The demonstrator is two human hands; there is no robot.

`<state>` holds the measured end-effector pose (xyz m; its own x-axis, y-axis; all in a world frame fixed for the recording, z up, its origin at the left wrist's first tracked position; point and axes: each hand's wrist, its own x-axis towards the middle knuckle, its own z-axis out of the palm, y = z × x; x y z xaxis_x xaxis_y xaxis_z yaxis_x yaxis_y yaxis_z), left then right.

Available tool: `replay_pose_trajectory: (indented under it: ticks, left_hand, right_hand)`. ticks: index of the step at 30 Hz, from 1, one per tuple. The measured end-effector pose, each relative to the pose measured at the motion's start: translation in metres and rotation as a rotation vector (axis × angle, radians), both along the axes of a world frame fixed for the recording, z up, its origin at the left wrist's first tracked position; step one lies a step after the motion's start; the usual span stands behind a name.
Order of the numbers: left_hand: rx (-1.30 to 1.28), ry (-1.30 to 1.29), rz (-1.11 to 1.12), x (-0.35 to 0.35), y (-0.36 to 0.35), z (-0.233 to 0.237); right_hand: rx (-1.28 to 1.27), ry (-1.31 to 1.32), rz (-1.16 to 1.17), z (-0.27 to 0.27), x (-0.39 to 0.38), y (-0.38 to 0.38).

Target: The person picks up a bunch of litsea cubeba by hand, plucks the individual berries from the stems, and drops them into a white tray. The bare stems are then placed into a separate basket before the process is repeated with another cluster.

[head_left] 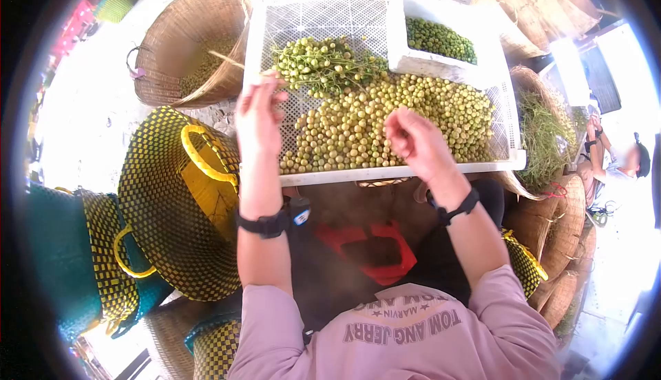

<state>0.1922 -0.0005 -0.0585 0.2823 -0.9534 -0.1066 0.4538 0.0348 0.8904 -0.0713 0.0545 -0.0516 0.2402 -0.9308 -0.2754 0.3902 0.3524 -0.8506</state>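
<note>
Over the left rim of the white mesh tray (330, 8), my left hand (259, 115) is raised with its fingers loosely apart. A thin pale stem (226, 59) juts out beside its fingertips, over the edge of a wicker basket. Right of the hand lies a bunch of green round fruits on stems (323, 67). My right hand (418, 144) hovers above a heap of loose yellow-green fruits (351, 129), thumb and fingers curled together; I cannot tell what is in them. A white box (434, 68) of smaller dark green fruits (441, 39) stands in the tray's far right corner.
The wicker basket (162, 43) at left has fruits inside. Nearer stands a yellow-and-black woven basket (148, 194) with yellow handles. At right, another basket holds green stems (540, 135). A red stool (385, 266) shows below the tray. Another person (613, 166) sits far right.
</note>
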Motion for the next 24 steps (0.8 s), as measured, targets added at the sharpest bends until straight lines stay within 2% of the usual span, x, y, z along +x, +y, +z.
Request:
replay_pose_trajectory:
  ticks: [1, 3, 5, 7, 8, 10, 11, 12, 13, 14, 15, 17, 18, 20, 21, 22, 23, 24]
  left_hand:
    - [-0.028, -0.028, 0.042, 0.015, 0.009, 0.016]
    - [-0.020, -0.215, 0.145, 0.048, 0.037, 0.046]
    - [-0.042, -0.590, 0.338, 0.087, 0.070, 0.061]
    - [0.010, -0.984, 0.461, 0.129, 0.105, 0.064]
    - [-0.027, -1.113, 0.453, 0.151, 0.120, 0.057]
    - [0.008, -1.392, 0.440, 0.183, 0.147, 0.031]
    - [0.078, -1.542, 0.436, 0.195, 0.158, 0.015]
    - [0.176, -1.612, 0.403, 0.209, 0.169, -0.011]
    - [0.277, -1.679, 0.366, 0.218, 0.179, -0.030]
    - [0.629, -1.672, 0.231, 0.210, 0.184, -0.034]
    - [0.911, -1.933, 0.057, 0.203, 0.184, -0.039]
    - [0.815, -1.899, 0.161, 0.195, 0.182, -0.051]
    - [0.707, -1.882, 0.233, 0.179, 0.169, -0.040]
    - [0.422, -1.514, 0.211, 0.153, 0.134, -0.020]
    - [0.197, -1.404, 0.220, 0.143, 0.113, -0.021]
    - [0.083, -1.172, 0.181, 0.118, 0.090, -0.007]
    - [0.007, -1.121, 0.100, 0.103, 0.069, -0.004]
    - [-0.028, -1.062, 0.019, 0.091, 0.044, -0.005]
  right_hand:
    - [-0.015, 0.055, 0.012, 0.009, -0.010, -0.012]
    - [-0.155, 0.079, -0.129, 0.020, -0.037, -0.049]
    - [-0.300, 0.292, -0.253, 0.016, -0.084, -0.113]
    - [-0.404, 0.665, -0.389, 0.009, -0.115, -0.166]
    - [-0.407, 0.654, -0.386, 0.007, -0.111, -0.174]
    - [-0.893, 1.645, -0.615, 0.001, -0.095, -0.186]
    - [-0.855, 1.575, -0.474, 0.004, -0.071, -0.180]
    - [-1.054, 1.536, -0.447, -0.017, -0.053, -0.190]
    - [-1.005, 1.543, -0.198, -0.018, -0.024, -0.186]
    - [-0.924, 1.375, -0.070, -0.021, 0.007, -0.179]
    - [-0.867, 1.355, 0.026, -0.029, 0.032, -0.180]
    - [-0.924, 1.561, 0.062, -0.049, 0.072, -0.183]
    - [-0.986, 1.524, 0.051, -0.060, 0.082, -0.187]
    - [-1.111, 1.520, -0.032, -0.083, 0.096, -0.194]
    - [-1.124, 1.512, -0.024, -0.082, 0.098, -0.195]
    - [-1.064, 1.556, 0.021, -0.078, 0.098, -0.192]
    - [-1.002, 1.602, 0.065, -0.076, 0.097, -0.188]
    - [-1.107, 1.522, -0.076, -0.079, 0.097, -0.185]
